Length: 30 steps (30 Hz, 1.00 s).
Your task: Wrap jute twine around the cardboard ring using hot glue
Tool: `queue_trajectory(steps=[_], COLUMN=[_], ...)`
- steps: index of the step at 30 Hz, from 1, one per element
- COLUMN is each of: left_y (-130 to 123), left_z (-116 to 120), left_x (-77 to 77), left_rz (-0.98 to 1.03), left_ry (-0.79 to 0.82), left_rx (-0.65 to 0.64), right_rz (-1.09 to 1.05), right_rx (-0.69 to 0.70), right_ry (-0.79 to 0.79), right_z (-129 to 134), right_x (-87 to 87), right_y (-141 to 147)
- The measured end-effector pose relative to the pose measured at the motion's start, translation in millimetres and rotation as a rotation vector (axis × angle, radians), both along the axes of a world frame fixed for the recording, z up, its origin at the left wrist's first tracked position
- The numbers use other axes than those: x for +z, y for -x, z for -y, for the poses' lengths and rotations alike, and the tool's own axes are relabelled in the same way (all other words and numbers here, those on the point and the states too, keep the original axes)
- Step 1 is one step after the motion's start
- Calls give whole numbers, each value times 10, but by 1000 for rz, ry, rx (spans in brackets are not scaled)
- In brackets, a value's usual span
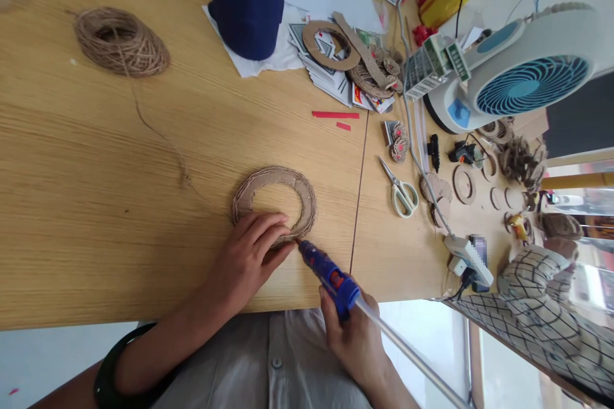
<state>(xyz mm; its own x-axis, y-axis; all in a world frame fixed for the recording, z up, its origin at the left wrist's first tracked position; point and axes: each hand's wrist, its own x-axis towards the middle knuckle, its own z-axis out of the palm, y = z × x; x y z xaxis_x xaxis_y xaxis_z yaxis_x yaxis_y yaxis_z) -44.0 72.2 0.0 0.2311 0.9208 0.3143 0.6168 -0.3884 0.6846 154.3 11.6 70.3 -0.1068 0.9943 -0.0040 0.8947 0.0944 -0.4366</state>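
A flat cardboard ring (306, 195) lies on the table near its front edge, with brown twine wound around its outer rim. My left hand (247, 252) grips the near side of this ring, fingers over the cardboard and thumb by the rim. In my right hand (355, 332) is a blue hot glue gun (326, 270), with a long clear glue stick (415, 358) out of its back. The nozzle points at the ring's near right rim, close to my left thumb. From the ring, loose twine leads left to a twine coil (153, 54).
Scissors (403, 197) lie right of the ring, with red strips (336, 115) farther back. A dark blue container (252, 9) stands behind. A white fan (522, 70), a power strip (467, 259) with its cord, and cardboard rings (464, 184) occupy the right. Another person's checked sleeve (537, 275) shows there.
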Motion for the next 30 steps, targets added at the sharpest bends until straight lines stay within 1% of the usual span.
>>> queue_trajectory(steps=[3, 6, 10, 13, 18, 23, 30], left_y=[0, 2, 5, 4, 9, 31, 47], left_z=[-7, -13, -8, -3, -3, 0, -13], left_x=[24, 38, 26, 12, 20, 37, 62], left_rz=[-17, -14, -22, -4, -14, 7, 11], left_ry=[0, -14, 0, 4, 7, 12, 15], left_rx=[7, 7, 13, 6, 6, -15, -41], right_rz=[23, 4, 18, 6, 52, 30, -6], right_rx=[-24, 20, -30, -10, -80, -112, -107], right_ry=[-32, -10, 19, 40, 26, -79, -52], right_z=[-16, -19, -9, -10, -27, -74, -115], right_x=[-16, -10, 22, 27, 17, 32, 15], right_y=[2, 4, 5, -2, -56, -91, -18])
